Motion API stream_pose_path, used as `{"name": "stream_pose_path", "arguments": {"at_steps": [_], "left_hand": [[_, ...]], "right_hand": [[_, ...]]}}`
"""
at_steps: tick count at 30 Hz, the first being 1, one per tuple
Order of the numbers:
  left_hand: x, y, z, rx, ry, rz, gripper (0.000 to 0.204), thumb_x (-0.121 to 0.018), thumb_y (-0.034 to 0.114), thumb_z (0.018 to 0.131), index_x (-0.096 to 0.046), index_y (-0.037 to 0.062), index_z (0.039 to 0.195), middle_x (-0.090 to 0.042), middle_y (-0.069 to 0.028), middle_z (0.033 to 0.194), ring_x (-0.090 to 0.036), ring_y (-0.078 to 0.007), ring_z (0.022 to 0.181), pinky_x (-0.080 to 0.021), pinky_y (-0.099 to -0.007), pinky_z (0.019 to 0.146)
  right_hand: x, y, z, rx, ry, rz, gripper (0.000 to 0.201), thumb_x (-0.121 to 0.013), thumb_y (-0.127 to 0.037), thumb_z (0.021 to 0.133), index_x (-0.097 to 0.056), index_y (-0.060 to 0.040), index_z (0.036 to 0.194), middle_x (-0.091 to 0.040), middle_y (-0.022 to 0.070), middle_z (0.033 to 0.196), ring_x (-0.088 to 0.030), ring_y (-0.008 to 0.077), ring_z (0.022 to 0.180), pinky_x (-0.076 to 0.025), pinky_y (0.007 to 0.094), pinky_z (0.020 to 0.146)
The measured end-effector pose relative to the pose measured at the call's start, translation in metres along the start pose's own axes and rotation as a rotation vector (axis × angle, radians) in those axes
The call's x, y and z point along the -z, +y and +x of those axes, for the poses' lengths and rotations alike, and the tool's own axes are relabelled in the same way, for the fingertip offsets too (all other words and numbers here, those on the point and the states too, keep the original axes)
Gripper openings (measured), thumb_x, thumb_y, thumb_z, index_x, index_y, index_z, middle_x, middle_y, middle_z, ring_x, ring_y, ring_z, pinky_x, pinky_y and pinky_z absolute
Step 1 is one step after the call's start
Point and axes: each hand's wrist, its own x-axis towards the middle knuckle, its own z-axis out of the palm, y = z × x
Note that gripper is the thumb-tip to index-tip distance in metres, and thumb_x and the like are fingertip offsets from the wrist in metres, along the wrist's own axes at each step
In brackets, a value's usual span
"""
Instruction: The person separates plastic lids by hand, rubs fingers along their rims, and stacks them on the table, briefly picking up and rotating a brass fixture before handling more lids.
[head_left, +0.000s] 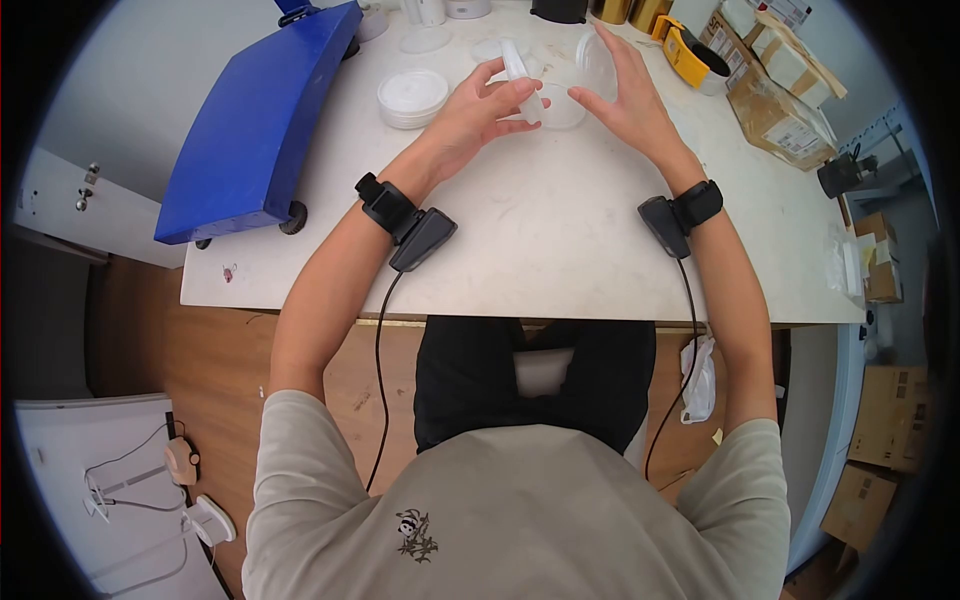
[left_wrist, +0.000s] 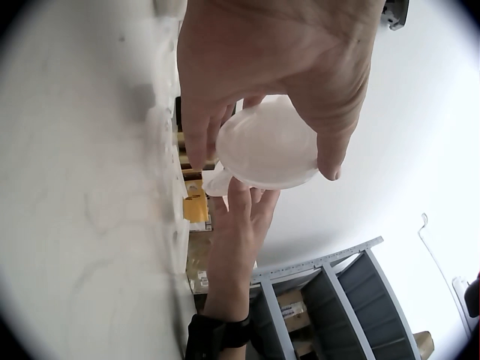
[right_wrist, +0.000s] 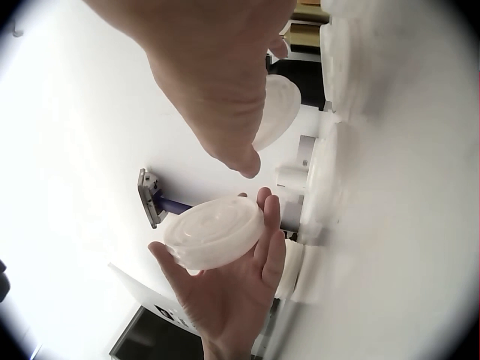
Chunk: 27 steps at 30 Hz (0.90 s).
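Over the far middle of the table, my left hand grips a round white plastic lid by its rim, tilted on edge. Its ringed face shows in the right wrist view, where the lid lies between thumb and fingers. Opposite, my right hand holds a clear round plastic lid between thumb and fingers, also on edge. Part of that clear lid is hidden behind the hand in the right wrist view. Beneath the two hands, another clear round piece rests on the table.
Left of my left hand stands a stack of white round lids. More clear discs lie farther back. A blue metal stand occupies the table's left side. Toward the right back are a yellow-black tape roll and cardboard boxes.
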Motion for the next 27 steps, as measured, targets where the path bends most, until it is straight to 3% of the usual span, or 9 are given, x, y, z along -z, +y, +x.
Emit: {"name": "stream_pose_path", "arguments": {"at_steps": [4,7,9,12,13,15,21,23,27], "left_hand": [[0.002,-0.004,0.002,0.037,-0.022,-0.014,0.070,-0.061,0.044,0.095,-0.031,0.0014,0.142,-0.054,-0.0161,0.132,-0.059,-0.0263,0.119,-0.049,-0.0392,0.101],[-0.001,-0.002,-0.001,0.074,-0.035,-0.009,0.073,-0.062,0.045,0.094,-0.030,0.0011,0.143,-0.056,-0.0153,0.130,-0.060,-0.0246,0.117,-0.049,-0.0374,0.100],[-0.002,-0.002,-0.002,0.099,-0.038,0.004,0.075,-0.063,0.045,0.093,-0.029,0.0011,0.144,-0.056,-0.0151,0.130,-0.060,-0.0236,0.116,-0.049,-0.0366,0.100],[0.000,-0.003,-0.001,0.123,-0.110,-0.007,0.095,-0.074,0.045,0.085,-0.020,-0.0035,0.147,-0.053,-0.0182,0.130,-0.057,-0.0228,0.116,-0.049,-0.0378,0.102],[-0.001,-0.001,-0.002,0.136,-0.132,0.006,0.096,-0.075,0.044,0.084,-0.020,-0.0029,0.147,-0.053,-0.0189,0.131,-0.057,-0.0231,0.117,-0.048,-0.0379,0.102],[-0.003,0.000,-0.004,0.148,-0.156,0.020,0.097,-0.076,0.044,0.083,-0.020,-0.0023,0.147,-0.052,-0.0196,0.131,-0.057,-0.0233,0.117,-0.047,-0.0379,0.103],[-0.009,0.002,-0.006,0.071,0.012,0.075,0.070,-0.072,0.034,0.088,-0.037,0.0061,0.141,-0.056,-0.0119,0.130,-0.057,-0.0166,0.115,-0.046,-0.0363,0.104],[-0.002,0.001,-0.001,-0.009,-0.016,0.103,0.039,-0.069,0.026,0.091,-0.053,0.0065,0.121,-0.058,-0.0063,0.124,-0.057,-0.0143,0.111,-0.046,-0.0359,0.103],[-0.001,0.001,-0.002,0.008,-0.059,0.050,0.017,-0.065,0.021,0.093,-0.060,0.0072,0.100,-0.059,-0.0017,0.118,-0.057,-0.0124,0.107,-0.046,-0.0352,0.102]], "right_hand": [[-0.010,0.012,-0.005,-0.106,0.042,-0.213,0.081,-0.073,-0.036,0.085,-0.031,-0.0087,0.149,-0.039,0.0186,0.148,-0.036,0.0325,0.139,-0.031,0.0429,0.113],[0.003,-0.006,0.004,0.013,0.093,-0.029,0.083,-0.073,-0.035,0.085,-0.030,-0.0081,0.150,-0.037,0.0164,0.151,-0.038,0.0312,0.139,-0.032,0.0436,0.113],[0.010,-0.026,0.003,0.049,-0.126,0.410,0.086,-0.075,-0.035,0.083,-0.029,-0.0104,0.151,-0.036,0.0123,0.153,-0.040,0.0296,0.137,-0.034,0.0444,0.112],[0.010,-0.048,0.001,0.024,-0.324,0.578,0.091,-0.080,-0.033,0.078,-0.029,-0.0148,0.152,-0.036,0.0077,0.153,-0.044,0.0274,0.135,-0.039,0.0444,0.108],[0.006,-0.048,0.000,0.052,-0.287,0.551,0.088,-0.084,-0.030,0.074,-0.037,-0.0183,0.148,-0.048,0.0096,0.139,-0.052,0.0277,0.122,-0.049,0.0399,0.096],[0.006,-0.045,-0.001,0.046,-0.273,0.525,0.087,-0.084,-0.030,0.074,-0.038,-0.0191,0.147,-0.049,0.0091,0.137,-0.053,0.0275,0.120,-0.050,0.0395,0.095],[0.003,-0.034,-0.001,0.003,-0.168,0.426,0.082,-0.083,-0.036,0.075,-0.042,-0.0189,0.143,-0.051,0.0089,0.132,-0.056,0.0272,0.115,-0.052,0.0386,0.091],[0.002,-0.033,-0.002,-0.006,-0.146,0.396,0.081,-0.083,-0.038,0.075,-0.043,-0.0184,0.142,-0.051,0.0091,0.132,-0.056,0.0274,0.115,-0.052,0.0386,0.090],[0.002,-0.033,-0.001,0.006,-0.149,0.375,0.082,-0.083,-0.040,0.075,-0.043,-0.0175,0.142,-0.050,0.0093,0.132,-0.056,0.0275,0.115,-0.052,0.0389,0.090]]}}
